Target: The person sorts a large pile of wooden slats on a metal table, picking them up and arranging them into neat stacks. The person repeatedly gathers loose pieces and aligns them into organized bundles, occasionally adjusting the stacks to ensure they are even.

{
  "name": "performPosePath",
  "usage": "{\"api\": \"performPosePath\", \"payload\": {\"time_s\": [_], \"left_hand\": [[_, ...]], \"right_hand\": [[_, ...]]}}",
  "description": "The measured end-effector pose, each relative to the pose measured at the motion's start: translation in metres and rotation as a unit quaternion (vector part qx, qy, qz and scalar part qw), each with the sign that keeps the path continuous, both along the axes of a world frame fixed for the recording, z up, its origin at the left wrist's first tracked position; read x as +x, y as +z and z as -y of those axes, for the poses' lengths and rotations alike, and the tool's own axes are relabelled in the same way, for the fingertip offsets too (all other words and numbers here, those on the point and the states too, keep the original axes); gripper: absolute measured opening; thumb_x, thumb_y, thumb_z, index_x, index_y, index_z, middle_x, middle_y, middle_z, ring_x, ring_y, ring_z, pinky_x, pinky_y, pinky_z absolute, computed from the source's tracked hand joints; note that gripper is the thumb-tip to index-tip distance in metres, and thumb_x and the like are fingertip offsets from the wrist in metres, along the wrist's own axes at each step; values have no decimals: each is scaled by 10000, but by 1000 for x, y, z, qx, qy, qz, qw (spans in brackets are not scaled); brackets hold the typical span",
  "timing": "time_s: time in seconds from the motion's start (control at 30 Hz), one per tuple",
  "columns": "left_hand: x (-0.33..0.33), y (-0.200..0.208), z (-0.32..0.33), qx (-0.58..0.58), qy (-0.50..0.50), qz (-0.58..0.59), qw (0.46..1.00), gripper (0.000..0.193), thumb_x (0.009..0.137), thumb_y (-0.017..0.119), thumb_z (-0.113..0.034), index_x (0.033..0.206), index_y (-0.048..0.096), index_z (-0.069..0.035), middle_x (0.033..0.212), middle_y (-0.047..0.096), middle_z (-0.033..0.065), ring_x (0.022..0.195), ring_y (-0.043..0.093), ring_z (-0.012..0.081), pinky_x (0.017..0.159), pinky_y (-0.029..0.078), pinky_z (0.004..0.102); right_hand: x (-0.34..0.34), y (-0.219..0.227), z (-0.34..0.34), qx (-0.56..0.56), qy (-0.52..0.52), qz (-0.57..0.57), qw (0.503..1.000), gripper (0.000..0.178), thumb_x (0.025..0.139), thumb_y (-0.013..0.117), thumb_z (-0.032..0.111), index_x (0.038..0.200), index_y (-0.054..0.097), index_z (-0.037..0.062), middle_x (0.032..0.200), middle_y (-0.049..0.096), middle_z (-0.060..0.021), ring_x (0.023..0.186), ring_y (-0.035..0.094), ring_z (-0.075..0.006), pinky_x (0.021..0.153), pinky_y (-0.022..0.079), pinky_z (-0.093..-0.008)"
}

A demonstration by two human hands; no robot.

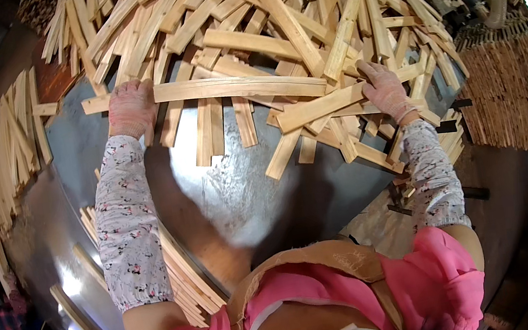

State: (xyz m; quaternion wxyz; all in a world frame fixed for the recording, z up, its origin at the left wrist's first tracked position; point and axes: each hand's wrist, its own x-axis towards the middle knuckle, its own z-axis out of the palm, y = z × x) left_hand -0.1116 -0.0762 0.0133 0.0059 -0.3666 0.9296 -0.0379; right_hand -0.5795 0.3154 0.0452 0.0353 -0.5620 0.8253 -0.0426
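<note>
My left hand [132,108], in a pinkish work glove, is closed round a long pale wooden slat [238,87] near its left end. The slat lies crosswise, its right end resting over the near side of a big jumbled heap of slats [251,41]. My right hand [385,89], gloved the same way, is bent over another wooden slat [324,107] at the right of the heap. Its fingers curl over the wood, and their tips are partly hidden. Flowered sleeve covers reach up both forearms.
The heap spreads over a grey metal table [241,196]. Slats stand in a row [9,150] at the left, and a bundle of slats [188,274] lies below the table's left edge. A tall stack of boards [514,87] rises at the right. Single slats [85,324] lie lower left.
</note>
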Motion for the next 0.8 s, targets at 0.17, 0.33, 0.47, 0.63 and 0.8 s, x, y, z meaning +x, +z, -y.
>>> {"api": "performPosePath", "payload": {"time_s": [0.17,0.33,0.47,0.63,0.8], "left_hand": [[75,31,-42,-5,45,-19,999,534,845,780,-420,1323,681,-205,1176,684,107,1203,642,335,1053,487,468],[107,28,-65,55,246,-164,954,586,884,781,-514,1317,673,-135,1193,726,148,1132,699,374,964,553,485],[60,102,41,-14,234,-297,926,673,913,774,-538,1351,649,-43,1170,751,254,1088,729,428,936,574,514],[-47,230,146,-65,148,-444,881,866,962,741,-578,1570,511,-6,1496,631,246,1378,618,339,1140,478,410],[-170,70,42,128,3,-328,936,556,987,680,-485,1352,671,-65,1321,718,181,1182,692,358,1008,546,443]], "right_hand": [[-8,2,-28,-16,135,-42,990,638,804,698,150,1430,612,68,1393,645,-197,1372,552,-429,1152,462,-510],[25,-16,-31,-56,62,-7,996,615,832,712,203,1425,621,69,1358,667,-210,1346,574,-424,1187,433,-516],[43,-27,-25,-90,43,-18,995,571,887,684,234,1433,632,75,1367,674,-219,1326,586,-421,1205,409,-523],[35,-15,10,-206,-149,183,949,713,1048,534,488,1606,444,54,1202,732,-280,1111,710,-438,979,550,-455],[53,18,89,-47,-228,202,951,991,931,686,558,1642,303,-15,1264,722,-316,1179,712,-428,1013,541,-450]]}}
